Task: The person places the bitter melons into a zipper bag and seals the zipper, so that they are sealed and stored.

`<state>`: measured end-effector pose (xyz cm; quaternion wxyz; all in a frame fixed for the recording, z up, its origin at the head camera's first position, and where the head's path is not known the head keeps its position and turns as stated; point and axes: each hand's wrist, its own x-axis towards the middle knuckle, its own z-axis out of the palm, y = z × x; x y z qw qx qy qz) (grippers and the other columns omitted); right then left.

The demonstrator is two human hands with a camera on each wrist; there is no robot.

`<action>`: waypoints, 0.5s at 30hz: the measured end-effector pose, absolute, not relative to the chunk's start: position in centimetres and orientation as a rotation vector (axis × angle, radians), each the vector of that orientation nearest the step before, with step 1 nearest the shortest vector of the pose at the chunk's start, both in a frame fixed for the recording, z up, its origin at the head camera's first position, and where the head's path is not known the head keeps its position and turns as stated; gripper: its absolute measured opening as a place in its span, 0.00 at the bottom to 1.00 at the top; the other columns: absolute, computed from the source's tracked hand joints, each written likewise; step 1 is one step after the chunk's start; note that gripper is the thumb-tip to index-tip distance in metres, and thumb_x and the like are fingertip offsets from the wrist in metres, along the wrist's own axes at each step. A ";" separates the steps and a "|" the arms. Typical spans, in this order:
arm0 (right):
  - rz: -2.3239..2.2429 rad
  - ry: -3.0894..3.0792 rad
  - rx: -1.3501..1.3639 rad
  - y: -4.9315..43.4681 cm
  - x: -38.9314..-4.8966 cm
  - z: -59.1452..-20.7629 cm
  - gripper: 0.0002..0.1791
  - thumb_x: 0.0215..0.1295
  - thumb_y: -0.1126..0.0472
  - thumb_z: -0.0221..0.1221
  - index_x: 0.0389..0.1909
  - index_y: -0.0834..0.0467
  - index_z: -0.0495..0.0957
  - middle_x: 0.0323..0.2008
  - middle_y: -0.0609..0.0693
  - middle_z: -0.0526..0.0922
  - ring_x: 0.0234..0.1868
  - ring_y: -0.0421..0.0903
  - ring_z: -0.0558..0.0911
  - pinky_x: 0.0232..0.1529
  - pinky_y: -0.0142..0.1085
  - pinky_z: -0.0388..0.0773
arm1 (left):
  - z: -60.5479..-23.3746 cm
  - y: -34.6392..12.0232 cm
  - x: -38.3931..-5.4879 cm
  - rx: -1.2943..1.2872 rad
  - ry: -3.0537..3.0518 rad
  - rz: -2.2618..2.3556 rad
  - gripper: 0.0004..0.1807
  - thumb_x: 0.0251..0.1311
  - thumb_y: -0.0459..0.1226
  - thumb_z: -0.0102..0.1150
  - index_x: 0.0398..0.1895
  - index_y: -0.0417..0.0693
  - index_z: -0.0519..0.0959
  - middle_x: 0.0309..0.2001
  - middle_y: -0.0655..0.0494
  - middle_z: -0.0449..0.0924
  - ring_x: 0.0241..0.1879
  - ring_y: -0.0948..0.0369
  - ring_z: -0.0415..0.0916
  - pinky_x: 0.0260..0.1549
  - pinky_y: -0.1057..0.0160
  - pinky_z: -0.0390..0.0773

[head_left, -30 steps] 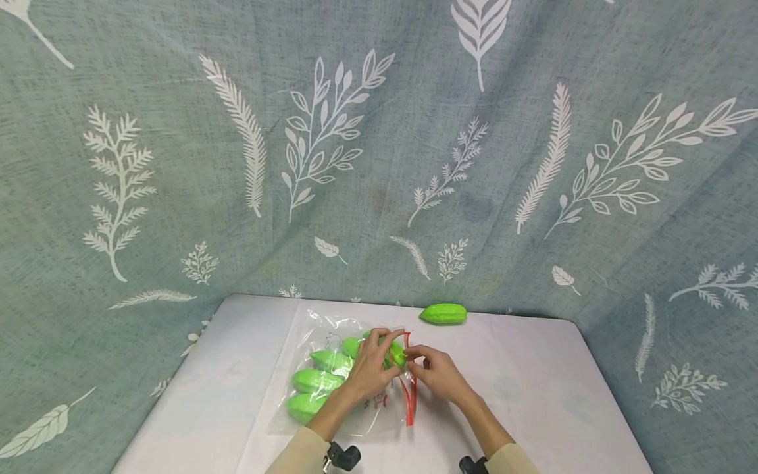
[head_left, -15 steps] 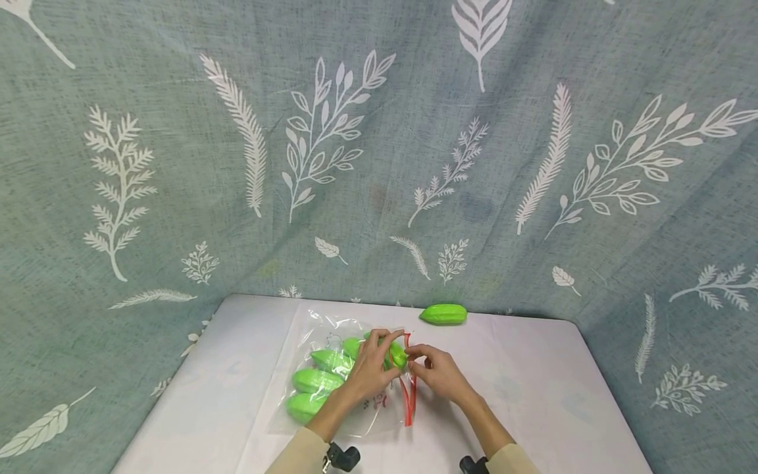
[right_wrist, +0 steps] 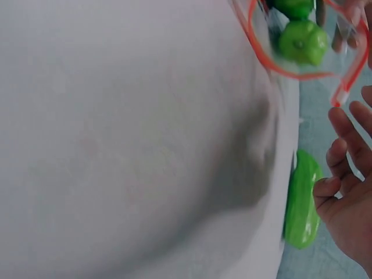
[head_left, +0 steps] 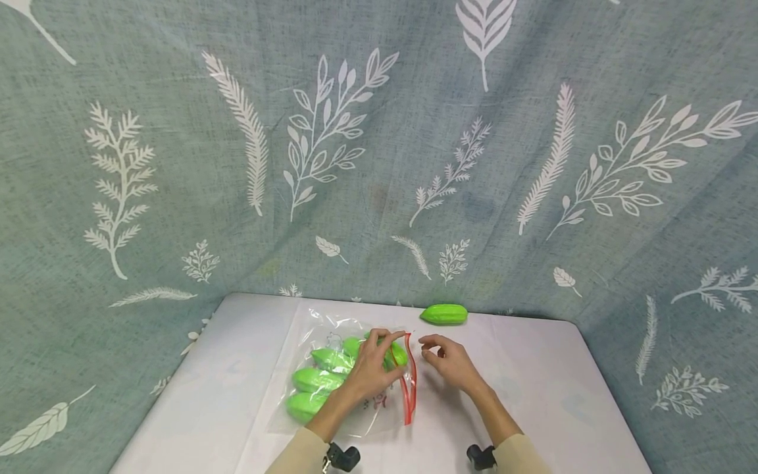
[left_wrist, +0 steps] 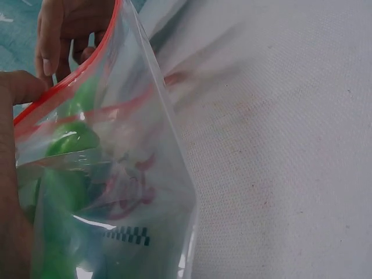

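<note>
A clear zip bag (head_left: 385, 420) with a red zip rim lies on the table, its mouth gaping to the right. Several green ridged gourds (head_left: 316, 380) lie inside it, one of them (right_wrist: 303, 42) close to the mouth in the right wrist view. Over the bag's upper part, my left hand (head_left: 368, 370) holds the plastic near the rim, thumb at the red strip in the left wrist view. My right hand (head_left: 454, 366) hovers just right of the mouth, fingers loosely bent and holding nothing. Another gourd (head_left: 444, 314) lies outside, at the table's back edge.
The white-covered table (head_left: 533, 395) extends to both sides of the bag. A blue-green cloth (head_left: 379, 164) with white leaf prints hangs behind it and along the sides.
My right hand has let go at the bag's mouth and moved a little to the right. The left hand keeps its place, and the gourd at the mouth now shows more.
</note>
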<state>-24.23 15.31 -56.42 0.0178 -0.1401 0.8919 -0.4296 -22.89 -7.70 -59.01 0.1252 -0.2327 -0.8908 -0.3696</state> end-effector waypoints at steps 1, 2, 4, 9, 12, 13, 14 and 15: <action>-1.336 2.777 -0.419 15.5 -24.4 -56.4 0.16 0.70 0.55 0.61 0.56 0.53 0.82 0.45 0.42 0.84 0.42 0.42 0.78 0.44 0.41 0.74 | -59.0 -7.7 -22.9 -0.674 -2.601 -1.070 0.40 0.54 0.49 0.70 0.73 0.67 0.67 0.60 0.55 0.63 0.59 0.54 0.67 0.60 0.42 0.66; -1.336 2.784 -0.403 15.8 -24.6 -56.4 0.16 0.69 0.55 0.61 0.56 0.53 0.82 0.44 0.42 0.84 0.43 0.42 0.78 0.45 0.41 0.75 | -59.0 -7.7 -22.9 -0.674 -2.604 -1.066 0.40 0.54 0.49 0.70 0.73 0.67 0.67 0.60 0.55 0.63 0.60 0.54 0.67 0.60 0.42 0.65; -1.335 2.798 -0.368 16.2 -24.9 -56.3 0.16 0.69 0.55 0.62 0.55 0.52 0.83 0.44 0.42 0.84 0.43 0.41 0.79 0.46 0.41 0.75 | -59.0 -7.7 -22.9 -0.673 -2.616 -1.074 0.41 0.54 0.49 0.70 0.73 0.67 0.66 0.60 0.54 0.63 0.60 0.53 0.66 0.61 0.42 0.65; -1.309 2.840 -0.343 17.0 -25.6 -56.2 0.14 0.67 0.56 0.63 0.53 0.51 0.84 0.44 0.43 0.85 0.42 0.43 0.79 0.45 0.41 0.75 | -59.0 -7.7 -22.9 -0.679 -2.633 -1.099 0.40 0.55 0.48 0.70 0.73 0.61 0.67 0.61 0.53 0.63 0.61 0.51 0.66 0.62 0.42 0.63; -1.298 2.854 -0.344 17.3 -25.9 -56.0 0.15 0.67 0.55 0.63 0.54 0.50 0.83 0.45 0.44 0.85 0.46 0.46 0.81 0.48 0.44 0.77 | -59.0 -7.7 -22.9 -0.674 -2.640 -1.091 0.40 0.55 0.48 0.70 0.73 0.60 0.68 0.60 0.53 0.62 0.61 0.51 0.66 0.62 0.42 0.64; -1.295 2.860 -0.345 17.4 -26.0 -56.0 0.15 0.67 0.55 0.63 0.54 0.51 0.83 0.45 0.44 0.85 0.47 0.47 0.81 0.49 0.45 0.77 | -59.0 -7.7 -22.9 -0.673 -2.638 -1.085 0.40 0.55 0.48 0.70 0.73 0.60 0.68 0.60 0.53 0.63 0.60 0.52 0.66 0.62 0.41 0.64; -1.297 2.860 -0.338 17.6 -26.1 -55.9 0.16 0.67 0.55 0.63 0.54 0.51 0.83 0.46 0.45 0.85 0.49 0.49 0.81 0.50 0.46 0.77 | -59.0 -7.7 -22.9 -0.672 -2.642 -1.084 0.40 0.55 0.49 0.69 0.73 0.60 0.67 0.60 0.54 0.62 0.60 0.52 0.66 0.62 0.41 0.64; -1.292 2.864 -0.332 17.7 -26.2 -55.8 0.16 0.67 0.55 0.63 0.55 0.51 0.83 0.47 0.46 0.85 0.48 0.50 0.81 0.49 0.47 0.77 | -59.0 -7.7 -22.9 -0.670 -2.644 -1.085 0.40 0.55 0.49 0.69 0.73 0.61 0.67 0.60 0.54 0.62 0.60 0.52 0.66 0.61 0.41 0.65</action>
